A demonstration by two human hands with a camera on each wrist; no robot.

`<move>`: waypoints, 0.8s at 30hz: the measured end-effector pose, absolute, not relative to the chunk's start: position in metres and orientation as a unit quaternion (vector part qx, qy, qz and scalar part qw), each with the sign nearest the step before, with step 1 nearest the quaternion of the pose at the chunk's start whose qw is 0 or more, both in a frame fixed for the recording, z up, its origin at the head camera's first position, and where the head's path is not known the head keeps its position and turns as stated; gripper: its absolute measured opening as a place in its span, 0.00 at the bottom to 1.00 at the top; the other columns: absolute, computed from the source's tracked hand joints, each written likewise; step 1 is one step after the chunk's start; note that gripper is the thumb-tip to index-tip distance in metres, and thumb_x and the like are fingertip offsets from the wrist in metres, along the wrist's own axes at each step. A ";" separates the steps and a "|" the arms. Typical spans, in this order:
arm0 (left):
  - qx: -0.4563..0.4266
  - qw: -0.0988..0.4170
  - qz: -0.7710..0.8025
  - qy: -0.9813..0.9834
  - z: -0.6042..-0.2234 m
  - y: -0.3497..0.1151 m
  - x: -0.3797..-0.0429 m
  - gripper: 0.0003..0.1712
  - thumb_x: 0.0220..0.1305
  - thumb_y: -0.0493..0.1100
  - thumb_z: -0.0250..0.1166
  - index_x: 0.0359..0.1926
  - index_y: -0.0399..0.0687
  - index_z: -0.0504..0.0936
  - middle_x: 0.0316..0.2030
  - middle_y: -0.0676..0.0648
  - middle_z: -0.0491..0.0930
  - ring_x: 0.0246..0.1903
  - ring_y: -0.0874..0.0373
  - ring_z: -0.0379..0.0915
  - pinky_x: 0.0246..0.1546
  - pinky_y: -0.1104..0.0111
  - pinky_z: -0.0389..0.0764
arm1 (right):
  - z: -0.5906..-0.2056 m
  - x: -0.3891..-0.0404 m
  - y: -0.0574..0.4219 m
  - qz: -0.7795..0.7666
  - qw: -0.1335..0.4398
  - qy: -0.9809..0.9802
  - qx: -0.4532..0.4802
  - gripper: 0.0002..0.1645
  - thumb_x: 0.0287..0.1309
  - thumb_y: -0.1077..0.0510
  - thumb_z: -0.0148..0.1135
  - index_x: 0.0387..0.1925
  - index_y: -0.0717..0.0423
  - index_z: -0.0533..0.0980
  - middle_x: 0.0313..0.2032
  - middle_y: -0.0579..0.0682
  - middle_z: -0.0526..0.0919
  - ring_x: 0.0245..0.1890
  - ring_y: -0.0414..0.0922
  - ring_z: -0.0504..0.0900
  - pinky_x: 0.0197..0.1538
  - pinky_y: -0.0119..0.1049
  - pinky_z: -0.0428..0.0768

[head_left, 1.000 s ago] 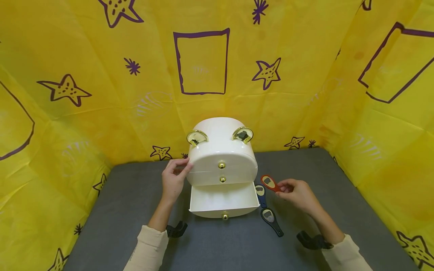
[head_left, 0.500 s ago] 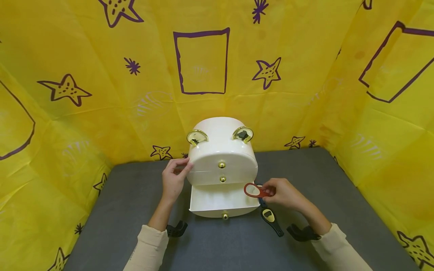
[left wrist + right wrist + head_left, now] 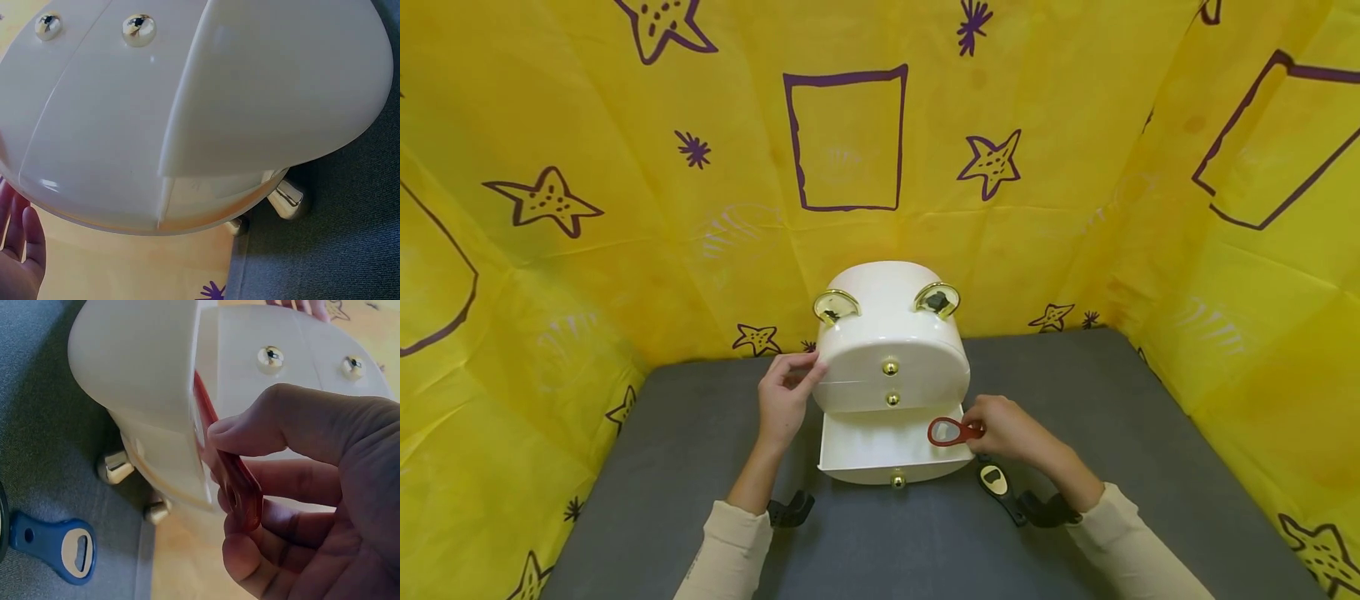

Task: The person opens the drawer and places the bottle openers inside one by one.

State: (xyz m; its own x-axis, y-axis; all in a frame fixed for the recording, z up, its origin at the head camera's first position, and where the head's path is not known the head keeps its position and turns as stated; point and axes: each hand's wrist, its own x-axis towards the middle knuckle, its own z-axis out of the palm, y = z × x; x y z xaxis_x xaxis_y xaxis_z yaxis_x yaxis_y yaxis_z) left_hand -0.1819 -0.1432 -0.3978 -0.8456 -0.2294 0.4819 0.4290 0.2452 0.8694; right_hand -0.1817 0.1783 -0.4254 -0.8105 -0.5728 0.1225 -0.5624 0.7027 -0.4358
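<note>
My right hand [image 3: 1007, 429] pinches the handle of a red bottle opener [image 3: 946, 432] between thumb and fingers. The opener's head reaches over the pulled-out bottom drawer [image 3: 865, 442] of a white cabinet [image 3: 887, 300]; in the right wrist view the opener [image 3: 234, 478] slants in behind the drawer front. My left hand [image 3: 784, 400] rests its fingertips on the cabinet's left side, fingers nearly straight. On the table, a black bottle opener [image 3: 995, 481] lies right of the drawer, partly behind the right wrist strap. A blue bottle opener [image 3: 59, 547] shows in the right wrist view.
The cabinet stands on a dark grey table [image 3: 700, 467], with gold-rimmed ears [image 3: 937, 298] on top and round gold knobs [image 3: 891, 367] on its drawers. Yellow patterned cloth [image 3: 850, 242] hangs behind and at both sides. Gold feet [image 3: 115, 467] lift the cabinet.
My right hand has carried the red bottle opener leftward from beside the cabinet to over the open drawer, and lower. The left hand has stayed in place.
</note>
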 end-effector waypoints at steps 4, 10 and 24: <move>-0.067 0.267 -0.612 -0.742 -0.398 -0.144 -0.182 0.13 0.55 0.31 0.70 0.41 0.26 0.83 0.41 0.31 0.78 0.37 0.69 0.73 0.36 0.81 0.76 | -0.427 -0.182 0.175 -0.224 0.007 0.924 -0.309 0.09 0.39 0.64 0.68 0.28 0.56 0.84 0.23 0.43 0.73 0.24 0.35 0.65 0.28 0.26 0.65; -0.062 0.269 -0.615 -0.739 -0.425 -0.152 -0.200 0.13 0.55 0.33 0.72 0.42 0.33 0.85 0.41 0.36 0.79 0.38 0.71 0.73 0.36 0.81 0.76 | -0.433 -0.184 0.171 -0.233 -0.013 0.928 -0.291 0.07 0.42 0.65 0.68 0.28 0.57 0.84 0.23 0.44 0.74 0.24 0.35 0.66 0.26 0.26 0.64; -0.065 0.270 -0.611 -0.741 -0.410 -0.146 -0.191 0.12 0.55 0.29 0.70 0.42 0.27 0.83 0.41 0.30 0.78 0.37 0.71 0.72 0.35 0.82 0.75 | -0.439 -0.181 0.178 -0.302 -0.047 0.923 -0.234 0.07 0.56 0.55 0.69 0.27 0.54 0.84 0.23 0.42 0.77 0.24 0.33 0.69 0.28 0.27 0.71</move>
State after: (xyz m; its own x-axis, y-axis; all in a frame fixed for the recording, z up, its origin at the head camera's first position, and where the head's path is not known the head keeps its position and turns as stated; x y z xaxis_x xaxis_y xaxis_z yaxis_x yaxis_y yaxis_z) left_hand -0.1908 -0.1458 -0.4100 -0.8456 -0.2331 0.4803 0.4267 0.2454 0.8704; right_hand -0.1814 0.1780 -0.4391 -0.8865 -0.4026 0.2279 -0.4594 0.7081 -0.5363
